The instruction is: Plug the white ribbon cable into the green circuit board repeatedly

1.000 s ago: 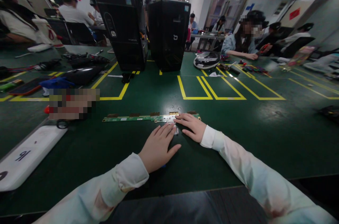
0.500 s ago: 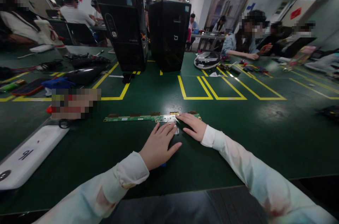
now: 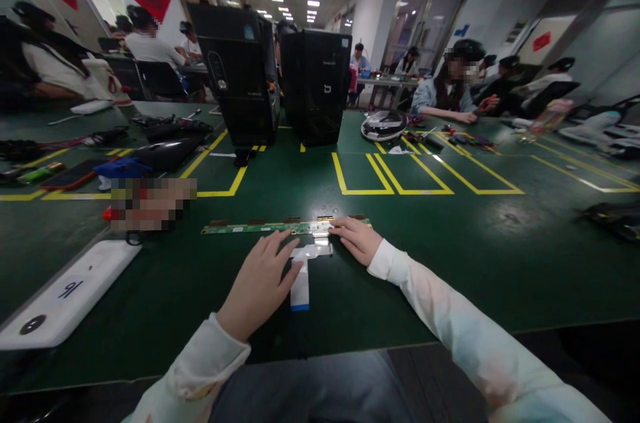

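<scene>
Watching remotely, I get the left hand with fingers loosely spread, not clenched, thumb over the white ribbon cable; contact can't be told. Right hand: fingers stretched onto the green circuit board near its right end; whether it pinches, can't tell. Board sits just far of both hands, long axis left-right, most of its length running left. Ribbon lies on the board's near side, between the hands, blue-tipped tail pointing near, left hand closer to that tail. White device near left; two black computer towers far, on the green table.
</scene>
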Motion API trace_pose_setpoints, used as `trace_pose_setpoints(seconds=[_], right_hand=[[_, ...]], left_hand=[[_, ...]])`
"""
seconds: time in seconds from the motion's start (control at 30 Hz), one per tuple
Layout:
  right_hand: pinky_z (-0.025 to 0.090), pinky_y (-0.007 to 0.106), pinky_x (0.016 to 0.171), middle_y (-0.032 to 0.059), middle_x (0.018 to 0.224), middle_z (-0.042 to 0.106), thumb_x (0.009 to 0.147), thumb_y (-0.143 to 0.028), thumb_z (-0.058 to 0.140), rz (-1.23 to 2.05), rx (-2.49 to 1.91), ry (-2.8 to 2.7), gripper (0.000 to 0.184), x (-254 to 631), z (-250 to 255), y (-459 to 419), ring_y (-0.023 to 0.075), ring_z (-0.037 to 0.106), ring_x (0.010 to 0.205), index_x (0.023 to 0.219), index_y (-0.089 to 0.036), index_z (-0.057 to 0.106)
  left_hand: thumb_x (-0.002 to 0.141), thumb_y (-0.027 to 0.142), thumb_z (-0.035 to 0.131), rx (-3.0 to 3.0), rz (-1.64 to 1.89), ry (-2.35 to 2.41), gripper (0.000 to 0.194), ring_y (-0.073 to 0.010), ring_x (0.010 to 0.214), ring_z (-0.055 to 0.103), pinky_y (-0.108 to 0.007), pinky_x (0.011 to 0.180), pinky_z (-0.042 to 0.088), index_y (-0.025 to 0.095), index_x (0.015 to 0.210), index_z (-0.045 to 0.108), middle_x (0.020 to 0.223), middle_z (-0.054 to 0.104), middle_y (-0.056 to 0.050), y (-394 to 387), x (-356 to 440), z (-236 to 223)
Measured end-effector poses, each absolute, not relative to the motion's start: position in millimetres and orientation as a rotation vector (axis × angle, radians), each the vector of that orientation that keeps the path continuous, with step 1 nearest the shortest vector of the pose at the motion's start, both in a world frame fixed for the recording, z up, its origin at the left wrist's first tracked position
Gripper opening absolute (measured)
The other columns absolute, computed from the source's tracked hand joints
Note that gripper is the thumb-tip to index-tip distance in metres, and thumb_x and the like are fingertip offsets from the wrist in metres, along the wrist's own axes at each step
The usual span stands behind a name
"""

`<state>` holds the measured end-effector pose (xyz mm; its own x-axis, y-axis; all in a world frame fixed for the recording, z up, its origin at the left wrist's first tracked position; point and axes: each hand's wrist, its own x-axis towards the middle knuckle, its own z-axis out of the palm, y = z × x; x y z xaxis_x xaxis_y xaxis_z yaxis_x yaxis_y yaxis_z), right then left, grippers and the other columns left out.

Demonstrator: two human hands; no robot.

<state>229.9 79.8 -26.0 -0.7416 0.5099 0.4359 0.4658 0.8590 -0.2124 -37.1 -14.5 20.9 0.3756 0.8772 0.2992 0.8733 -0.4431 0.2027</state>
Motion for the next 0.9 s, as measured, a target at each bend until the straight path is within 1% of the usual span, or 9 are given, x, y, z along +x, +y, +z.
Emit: trace_pose_setpoints(seconds=[0.1,0.17,0.23,0.3,0.4,0.5,0.7,0.9], right_hand=[[0.043,0.048,0.100,0.0149,0.125,0.056,0.096,-0.023,0.034,0.103,-0.677,-2.523,0.034,224,-29,75,0.0235,0.048,0.121,0.119,-0.018,0.058],[0.041,0.048,0.102,0.0144,0.128,0.055,0.096,-0.023,0.035,0.083,-0.680,-2.527,0.035,217,-31,71,0.0235,0.046,0.123,0.122,-0.018,0.057],[0.038,0.048,0.105,0.0150,0.135,0.050,0.096,-0.027,0.037,0.055,-0.714,-2.557,0.038,210,-32,66,0.0245,0.042,0.127,0.128,-0.017,0.055],[0.035,0.050,0.107,0.0156,0.142,0.043,0.096,-0.034,0.040,0.028,-0.787,-2.599,0.042,203,-32,63,0.0270,0.038,0.132,0.133,-0.017,0.052],[0.032,0.052,0.108,0.0141,0.148,0.037,0.094,-0.043,0.045,0.024,-0.912,-2.655,0.048,198,-31,61,0.0288,0.034,0.135,0.137,-0.020,0.050],[0.031,0.051,0.109,0.0128,0.148,0.038,0.094,-0.044,0.046,0.044,-0.960,-2.675,0.048,197,-31,61,0.0274,0.035,0.135,0.137,-0.022,0.050],[0.032,0.052,0.109,0.0133,0.146,0.041,0.095,-0.043,0.044,0.046,-0.941,-2.673,0.047,208,-31,59,0.0270,0.037,0.134,0.136,-0.021,0.051],[0.034,0.053,0.107,0.0124,0.145,0.043,0.096,-0.042,0.041,0.078,-0.923,-2.621,0.045,254,-32,47,0.0269,0.038,0.134,0.134,-0.022,0.053]], left_hand=[[0.094,0.046,0.039,2.513,0.496,1.778,0.046,-0.0290,0.131,0.045,-0.052,0.106,0.039,0.022,0.132,0.052,0.141,0.049,-0.010,-39,-58,5],[0.094,0.045,0.039,2.484,0.499,1.825,0.046,-0.0288,0.128,0.047,-0.052,0.105,0.041,0.022,0.131,0.053,0.140,0.051,-0.011,-50,-72,-7],[0.094,0.044,0.040,2.491,0.504,1.837,0.046,-0.0283,0.129,0.047,-0.052,0.107,0.038,0.022,0.132,0.052,0.140,0.051,-0.010,-56,-82,-16],[0.094,0.042,0.040,2.513,0.514,1.834,0.045,-0.0273,0.130,0.046,-0.053,0.109,0.035,0.022,0.133,0.051,0.141,0.050,-0.010,-58,-89,-20],[0.094,0.039,0.040,2.512,0.554,1.835,0.043,-0.0248,0.131,0.045,-0.051,0.111,0.033,0.022,0.132,0.051,0.140,0.051,-0.009,-56,-93,-22],[0.095,0.039,0.039,2.497,0.594,1.833,0.042,-0.0238,0.130,0.046,-0.050,0.111,0.033,0.022,0.131,0.052,0.139,0.053,-0.008,-54,-94,-22],[0.095,0.040,0.040,2.489,0.643,1.805,0.041,-0.0235,0.129,0.047,-0.050,0.110,0.034,0.023,0.129,0.053,0.138,0.054,-0.009,-54,-97,-23],[0.095,0.039,0.039,2.472,0.635,1.794,0.041,-0.0234,0.129,0.047,-0.050,0.110,0.033,0.021,0.129,0.053,0.138,0.054,-0.009,-56,-98,-21]])
